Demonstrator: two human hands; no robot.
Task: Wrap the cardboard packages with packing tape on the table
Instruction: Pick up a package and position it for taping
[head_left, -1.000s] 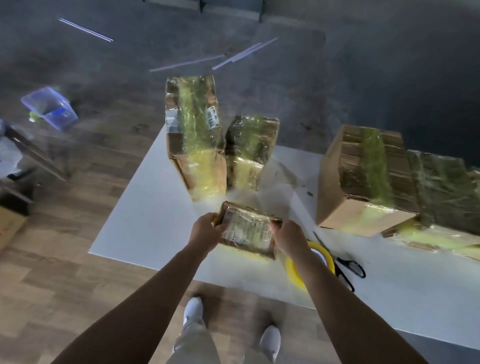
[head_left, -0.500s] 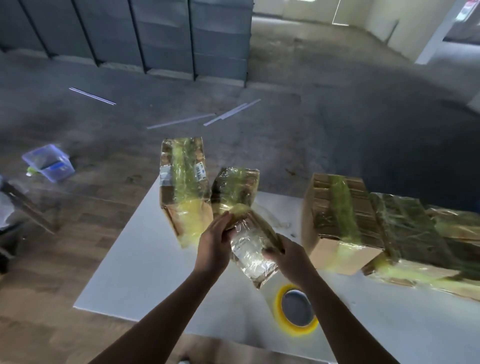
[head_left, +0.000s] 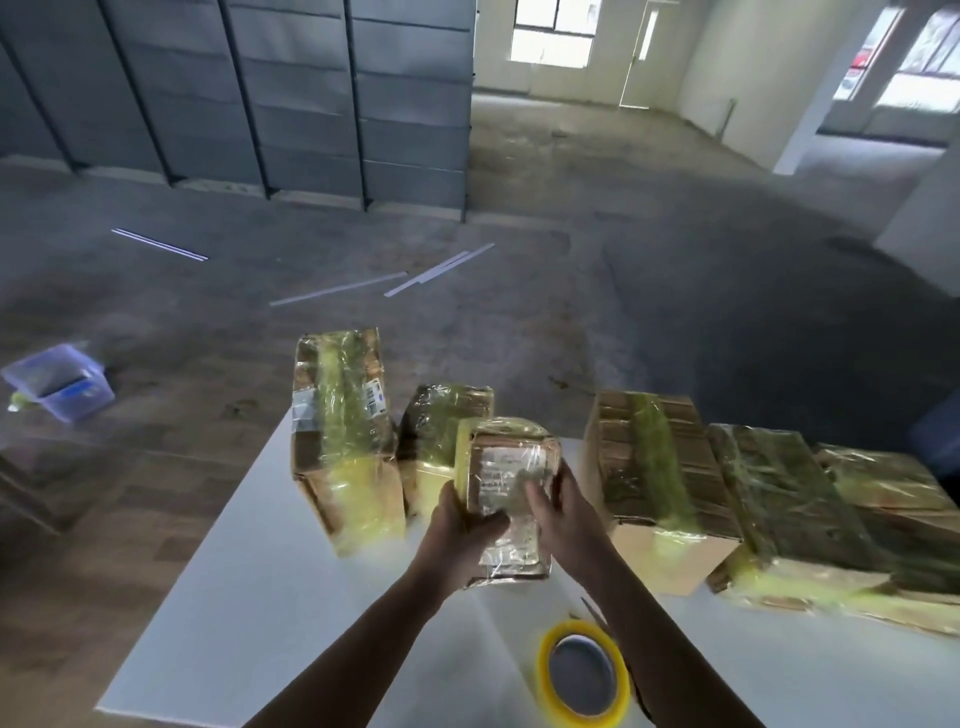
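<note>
Package (head_left: 506, 478), slick with tape, is held upright over the table (head_left: 249, 597), just right of two wrapped boxes (head_left: 343, 441). Left hand (head_left: 457, 535) curls round its lower edge; right hand (head_left: 563, 519) clasps the right side, fingers blurred. Glossy film could slip from that grip, knocking those boxes over.

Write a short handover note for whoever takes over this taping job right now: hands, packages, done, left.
Left hand and right hand both grip the small package, held on end over the table; it looks taped all round.
Tape roll lies flat near the table's front edge, untouched.
Other packages stand behind, all bearing tape.
Left: set this one down, check for bare seams.
</note>
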